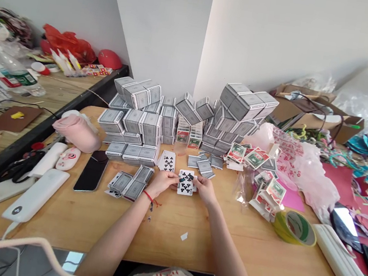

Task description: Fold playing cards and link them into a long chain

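My left hand (162,182) and my right hand (204,189) both pinch a small stack of playing cards (185,185) over the wooden table (169,237); a clubs card faces up on top. A second face-up clubs card pile (167,161) lies just behind my left hand. Loose grey-backed cards (130,184) sit to the left of my left hand. More small grey-backed card piles (206,164) lie behind my right hand. A red string circles my left wrist.
Stacked grey card boxes (138,122) form a wall at the back, with more boxes (244,103) to the right. A black phone (92,171), white power bank (36,194), pink roll (77,132), yellow-green tape roll (295,226) and plastic bags with flat box blanks (266,187) surround the work spot.
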Demonstrator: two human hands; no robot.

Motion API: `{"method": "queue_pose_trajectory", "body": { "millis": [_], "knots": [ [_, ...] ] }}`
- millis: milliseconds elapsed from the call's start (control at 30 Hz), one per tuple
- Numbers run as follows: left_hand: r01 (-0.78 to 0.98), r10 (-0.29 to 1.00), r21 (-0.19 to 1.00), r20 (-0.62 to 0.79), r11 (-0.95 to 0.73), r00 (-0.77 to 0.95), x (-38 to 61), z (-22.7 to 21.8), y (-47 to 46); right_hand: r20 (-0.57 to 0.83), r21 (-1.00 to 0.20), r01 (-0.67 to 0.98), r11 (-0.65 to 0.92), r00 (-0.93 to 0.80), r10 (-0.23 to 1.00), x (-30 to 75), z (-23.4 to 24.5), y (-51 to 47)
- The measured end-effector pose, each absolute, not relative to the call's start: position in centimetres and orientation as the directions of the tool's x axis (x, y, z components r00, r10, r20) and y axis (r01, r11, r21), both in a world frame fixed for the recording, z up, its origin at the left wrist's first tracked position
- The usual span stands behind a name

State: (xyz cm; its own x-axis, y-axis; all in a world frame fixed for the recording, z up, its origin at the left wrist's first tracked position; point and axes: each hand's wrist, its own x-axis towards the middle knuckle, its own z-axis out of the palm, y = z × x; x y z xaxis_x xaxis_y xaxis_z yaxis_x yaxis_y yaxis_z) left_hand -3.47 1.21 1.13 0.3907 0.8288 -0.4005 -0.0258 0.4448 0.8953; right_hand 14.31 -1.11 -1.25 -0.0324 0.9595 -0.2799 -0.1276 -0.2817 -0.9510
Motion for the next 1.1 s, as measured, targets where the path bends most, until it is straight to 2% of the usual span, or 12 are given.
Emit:
{"method": "queue_pose_trajectory", "body": {
  "millis": [533,800,967,1100],
  "knots": [
    [-0.019,0.856,0.910,-0.383,0.415,0.348,-3.1,0.5,1.3,-0.336,-0.933,-0.129,-0.336,-0.018,0.942,14.0,-1.1,-1.1],
    [-0.038,0.922,0.950,-0.292,0.311,0.254,-2.6,-0.1,0.9,-0.284,-0.906,-0.270,-0.326,-0.184,0.941,14.5,0.0,-1.6],
    [-0.011,0.924,0.951,-0.297,0.309,0.242,-2.4,-0.1,0.9,-0.238,-0.942,-0.211,-0.261,-0.131,0.962,14.2,-0.2,-1.6],
    [-0.006,0.930,0.950,-0.305,0.313,0.205,-2.0,0.2,0.8,-0.162,-0.986,-0.026,-0.162,0.013,0.987,13.6,-0.7,-1.8]
  ]
}}
